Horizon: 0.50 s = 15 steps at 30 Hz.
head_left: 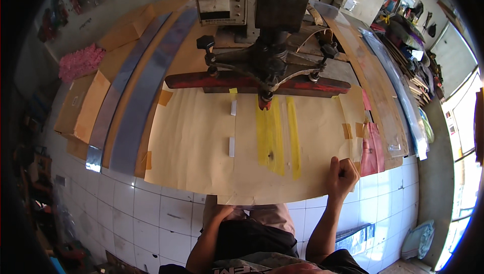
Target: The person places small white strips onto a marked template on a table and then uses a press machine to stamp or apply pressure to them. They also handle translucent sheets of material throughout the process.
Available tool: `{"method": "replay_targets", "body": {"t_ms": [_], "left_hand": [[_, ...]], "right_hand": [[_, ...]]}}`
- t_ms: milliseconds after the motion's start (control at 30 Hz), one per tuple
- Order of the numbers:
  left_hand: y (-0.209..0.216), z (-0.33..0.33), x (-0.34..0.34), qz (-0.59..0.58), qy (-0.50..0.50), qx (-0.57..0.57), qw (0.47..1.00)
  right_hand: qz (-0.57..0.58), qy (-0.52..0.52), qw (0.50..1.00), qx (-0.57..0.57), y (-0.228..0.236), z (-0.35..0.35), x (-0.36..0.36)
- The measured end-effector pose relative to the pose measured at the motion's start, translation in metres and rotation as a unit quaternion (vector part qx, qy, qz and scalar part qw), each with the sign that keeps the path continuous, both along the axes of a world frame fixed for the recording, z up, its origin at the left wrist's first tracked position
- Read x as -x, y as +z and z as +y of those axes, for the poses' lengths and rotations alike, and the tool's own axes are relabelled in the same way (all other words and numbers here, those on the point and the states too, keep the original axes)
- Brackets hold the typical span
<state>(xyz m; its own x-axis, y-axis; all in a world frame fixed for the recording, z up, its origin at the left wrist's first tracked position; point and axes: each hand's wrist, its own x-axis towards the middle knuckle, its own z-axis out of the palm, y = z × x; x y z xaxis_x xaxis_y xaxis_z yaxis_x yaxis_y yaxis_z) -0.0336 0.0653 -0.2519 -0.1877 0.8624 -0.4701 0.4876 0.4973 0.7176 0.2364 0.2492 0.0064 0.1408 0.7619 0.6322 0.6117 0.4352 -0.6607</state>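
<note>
My right hand [344,175] is curled into a fist at the near right corner of a large brown paper sheet [196,148]. I see nothing in it. Down by my lap, my left hand [224,212] is just below the sheet's near edge, its fingers mostly hidden. Yellow tape strips [272,143] run across the sheet, one with a dark burnt-looking spot. Two small white blocks [232,146] stand left of them. Over the sheet's far side hangs a press head [272,65] with a long red-edged bar [227,83].
A control box [222,2] with a gauge stands behind the press. Clear plastic strips [136,87] and a cardboard box [83,105] are at the left. Pink film [373,148] and a clear plastic strip [398,92] lie at the right. White tiles [171,218] cover the floor.
</note>
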Motion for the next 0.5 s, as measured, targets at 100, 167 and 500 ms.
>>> {"method": "replay_targets", "body": {"t_ms": [100, 167, 500], "left_hand": [[0.0009, -0.0011, 0.0016, -0.002, 0.001, -0.001, 1.0], [0.002, -0.0027, 0.002, -0.004, 0.002, -0.003, 1.0], [0.006, -0.0101, 0.0096, -0.007, 0.003, -0.006, 1.0]], "right_hand": [[0.0, -0.005, 1.0, -0.004, -0.0011, 0.0003, 0.0017], [-0.006, -0.005, 1.0, -0.006, -0.0005, 0.0001, 0.0022], [-0.002, -0.021, 1.0, 0.011, 0.0003, -0.0011, 0.0062]]}}
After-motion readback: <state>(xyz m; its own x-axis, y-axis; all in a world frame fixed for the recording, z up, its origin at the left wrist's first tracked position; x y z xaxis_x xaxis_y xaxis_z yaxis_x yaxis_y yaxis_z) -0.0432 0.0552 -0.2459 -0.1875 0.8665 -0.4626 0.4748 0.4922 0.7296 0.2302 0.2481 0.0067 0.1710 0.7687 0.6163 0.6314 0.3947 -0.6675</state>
